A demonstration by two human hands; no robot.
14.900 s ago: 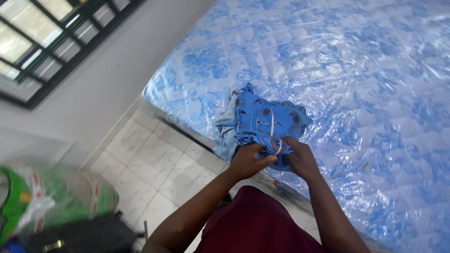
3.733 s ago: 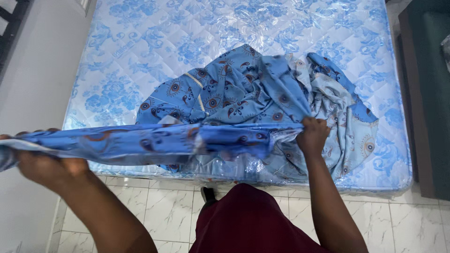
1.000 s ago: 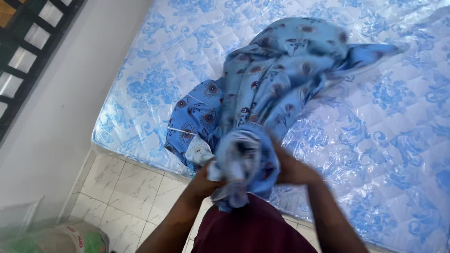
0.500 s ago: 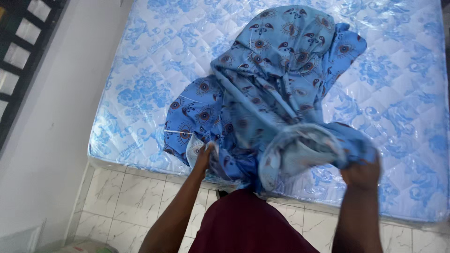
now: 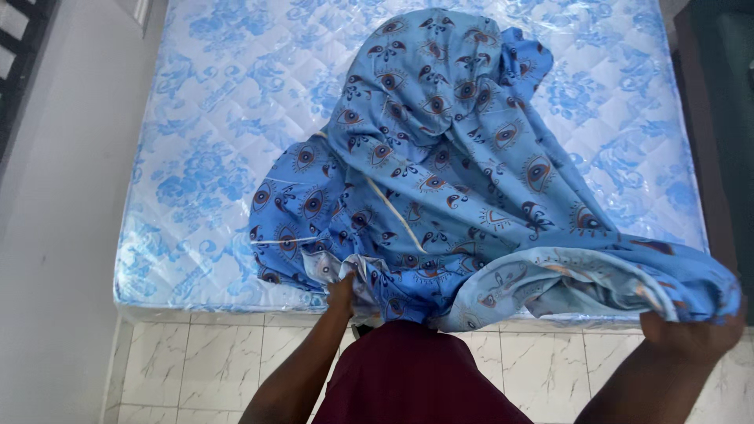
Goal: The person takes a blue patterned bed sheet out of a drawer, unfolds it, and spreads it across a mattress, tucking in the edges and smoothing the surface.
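Note:
A blue bedsheet [image 5: 448, 149] printed with eye motifs lies bunched over a mattress [image 5: 212, 102] wrapped in clear plastic with a blue floral pattern. My left hand [image 5: 340, 292] grips the sheet's hem at the mattress's near edge, in front of my body. My right hand [image 5: 691, 334] is stretched far to the right, holding another part of the hem, which is pulled out into a band between my two hands. The sheet hides most of the fingers of both hands.
A white wall [image 5: 55, 235] runs along the mattress's left side. White marble-look floor tiles [image 5: 196, 361] lie below the near edge. A dark piece of furniture [image 5: 726, 118] stands along the right side. My maroon garment [image 5: 416, 377] fills the bottom centre.
My right hand has swung farther right and lower with the hem, stretching the sheet wider. The left hand stays at the near edge. The sheet has spread flatter over the mattress.

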